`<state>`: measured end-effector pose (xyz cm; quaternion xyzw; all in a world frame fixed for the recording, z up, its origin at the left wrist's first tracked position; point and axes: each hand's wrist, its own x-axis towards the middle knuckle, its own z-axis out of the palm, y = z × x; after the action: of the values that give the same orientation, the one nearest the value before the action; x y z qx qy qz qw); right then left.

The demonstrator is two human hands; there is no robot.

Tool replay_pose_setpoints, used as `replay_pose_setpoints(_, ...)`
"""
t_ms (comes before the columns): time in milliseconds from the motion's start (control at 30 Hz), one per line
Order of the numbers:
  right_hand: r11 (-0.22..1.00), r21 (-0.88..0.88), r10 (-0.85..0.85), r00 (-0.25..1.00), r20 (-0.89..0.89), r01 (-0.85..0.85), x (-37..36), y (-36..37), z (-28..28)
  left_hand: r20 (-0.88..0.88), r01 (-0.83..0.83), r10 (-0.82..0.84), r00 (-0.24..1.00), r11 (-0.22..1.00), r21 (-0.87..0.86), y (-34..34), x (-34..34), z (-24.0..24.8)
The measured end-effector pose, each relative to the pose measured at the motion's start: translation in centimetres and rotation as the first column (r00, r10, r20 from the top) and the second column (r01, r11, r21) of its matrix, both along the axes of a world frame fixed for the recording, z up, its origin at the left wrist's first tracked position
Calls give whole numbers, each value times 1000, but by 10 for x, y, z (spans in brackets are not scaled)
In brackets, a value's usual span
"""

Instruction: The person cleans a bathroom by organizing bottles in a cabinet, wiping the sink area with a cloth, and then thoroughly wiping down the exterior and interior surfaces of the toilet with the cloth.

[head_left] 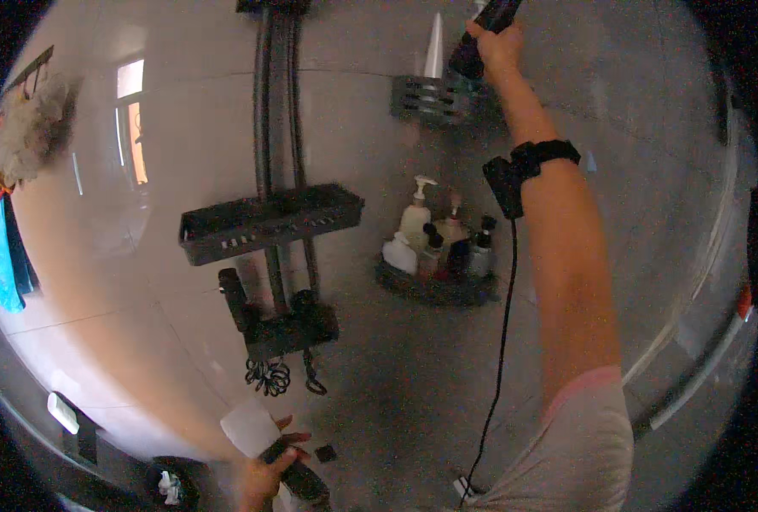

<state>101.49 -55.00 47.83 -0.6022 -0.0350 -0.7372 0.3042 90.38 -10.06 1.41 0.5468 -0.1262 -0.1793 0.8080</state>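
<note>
Right hand (500, 51) is up high, wrapped round a dark bottle-like thing (496, 14) right by the small grey wall rack (417, 101). Left hand (262, 480) is way down low, fingers curled on a dark handle-ish thing (304, 482) near a white block (249, 425), can't tell if they're joined.

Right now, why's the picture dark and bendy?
Head view: dim and grainy, so the dark object in the right hand loses detail; head view: the fisheye lens bends straight edges near the black rim; head view: a bright window-like patch shines upper left.
</note>
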Motion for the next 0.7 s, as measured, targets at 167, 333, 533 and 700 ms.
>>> replay_pose_setpoints(167, 925, 13, -380, 924, 53, 380, 33, 2, 3, 117, 2, -20, 993, 989, 149, 6, 1, 15)
replay_pose_setpoints(333, 937, -96, -344, 933, -108, 335, 34, 14, 8, 93, 7, -18, 996, 993, 121, 8, 14, 21)
replay_pose_setpoints(533, 796, -134, -604, 790, -107, 590, 55, 10, -2, -4, 74, -75, 997, 966, 249, 17, 44, 9)
replay_pose_setpoints(700, 736, -244, -677, 670, -306, 632, 60, 0, -7, 257, 117, -157, 954, 979, 165, 20, 62, -25)
